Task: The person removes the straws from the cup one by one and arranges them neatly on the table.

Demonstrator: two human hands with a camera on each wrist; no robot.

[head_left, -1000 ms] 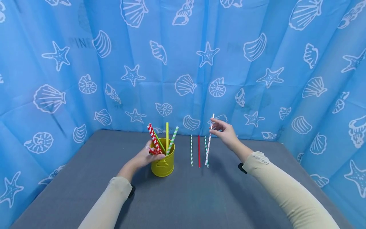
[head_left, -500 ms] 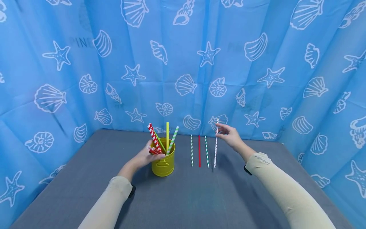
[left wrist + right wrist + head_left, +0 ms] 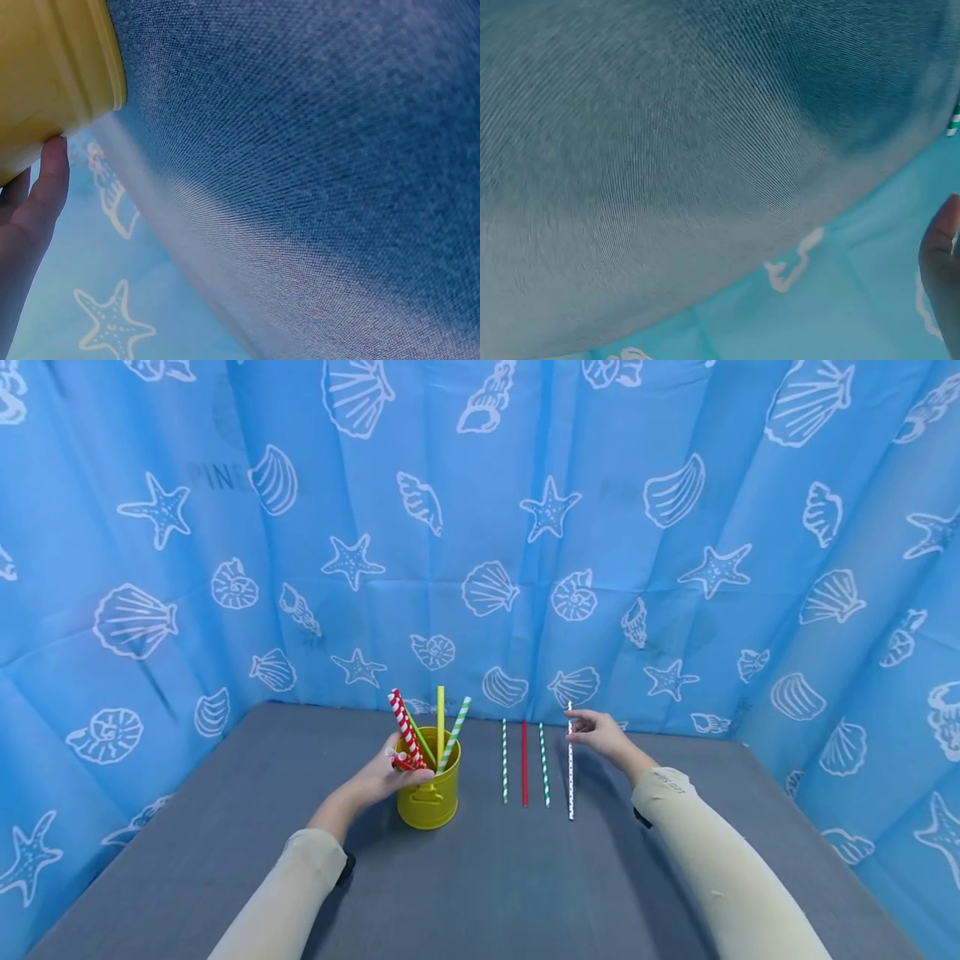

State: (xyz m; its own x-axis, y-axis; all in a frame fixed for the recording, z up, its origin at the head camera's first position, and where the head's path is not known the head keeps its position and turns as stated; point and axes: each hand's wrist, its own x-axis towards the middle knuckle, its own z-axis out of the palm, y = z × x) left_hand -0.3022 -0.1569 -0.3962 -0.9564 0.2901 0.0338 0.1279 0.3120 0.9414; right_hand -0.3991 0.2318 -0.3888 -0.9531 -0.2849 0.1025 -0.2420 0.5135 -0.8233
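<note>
My left hand [image 3: 382, 774] holds the yellow bucket [image 3: 429, 806] by its side, thumb at the rim. In the bucket stand several paper straws: red-and-white striped straws [image 3: 402, 718], a yellow straw [image 3: 440, 718] and a green-and-white striped straw [image 3: 456, 731]. The left wrist view has the bucket wall [image 3: 52, 67] with fingers against it. My right hand [image 3: 603, 737] pinches a white dotted straw [image 3: 571, 781] near its far end, low over the table. Left of it lie a dark-green striped straw [image 3: 543, 768], a red straw [image 3: 525, 768] and a pale-green striped straw [image 3: 505, 764].
A grey cloth covers the table [image 3: 480, 885]. Behind and at both sides hangs a blue curtain [image 3: 480, 518] with white shells and starfish. In the right wrist view, a bit of green striped straw [image 3: 954, 124] shows at the edge.
My right hand has carried the white dotted straw rightward, off the dark-green striped one, then lowered it toward the table beside the row. The left hand and bucket stay put.
</note>
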